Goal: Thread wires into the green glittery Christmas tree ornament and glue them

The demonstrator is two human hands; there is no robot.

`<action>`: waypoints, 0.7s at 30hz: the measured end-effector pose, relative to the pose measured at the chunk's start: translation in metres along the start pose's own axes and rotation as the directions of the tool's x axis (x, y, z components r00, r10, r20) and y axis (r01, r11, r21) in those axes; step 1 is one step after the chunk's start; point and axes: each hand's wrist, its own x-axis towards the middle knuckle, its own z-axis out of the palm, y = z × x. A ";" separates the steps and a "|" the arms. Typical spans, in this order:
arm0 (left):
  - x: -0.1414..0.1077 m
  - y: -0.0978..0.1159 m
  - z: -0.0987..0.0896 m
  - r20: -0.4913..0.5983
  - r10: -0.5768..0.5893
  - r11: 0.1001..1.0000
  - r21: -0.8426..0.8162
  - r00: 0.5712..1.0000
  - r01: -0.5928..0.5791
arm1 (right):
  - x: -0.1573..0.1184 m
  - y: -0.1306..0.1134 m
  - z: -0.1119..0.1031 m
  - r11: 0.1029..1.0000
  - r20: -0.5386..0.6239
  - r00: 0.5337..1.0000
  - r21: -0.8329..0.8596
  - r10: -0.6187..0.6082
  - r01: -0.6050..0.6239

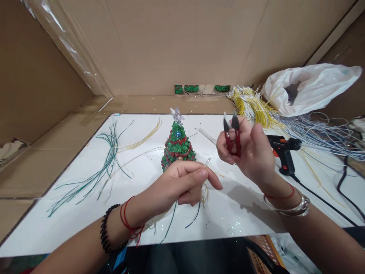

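Note:
My left hand (189, 180) is closed in front of a small green tree (177, 144) with red garlands and a clear star on top. Between its thumb and index finger it pinches a thin piece with a small clear tip (207, 161). Raised to the right of the tree, my right hand (248, 148) has its fingers wrapped round red thread snips (234, 137), whose dark blades point up and stand apart. Thin wires hang below my left hand, among them a dark green wire (170, 224). My left hand hides the lower part of the tree.
Green wires (110, 160) and yellow wires (145, 137) lie on the white board (94, 228) at left. At right are a black glue gun (286, 156) with its cord, yellow bundles (256, 108), blue-white wires (319, 131) and a white plastic bag (313, 82). Cardboard walls stand behind.

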 end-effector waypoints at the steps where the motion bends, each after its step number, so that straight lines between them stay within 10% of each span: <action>1: 0.000 0.000 0.000 -0.007 0.021 1.000 -0.014 1.000 -0.021 | -0.002 0.000 0.000 0.999 0.017 1.000 -0.036 0.001 0.000; 21: 0.001 -0.004 0.003 -0.057 0.098 0.992 0.082 0.994 -0.093 | -0.006 0.005 0.005 0.822 0.260 0.913 -0.406 -0.314 0.399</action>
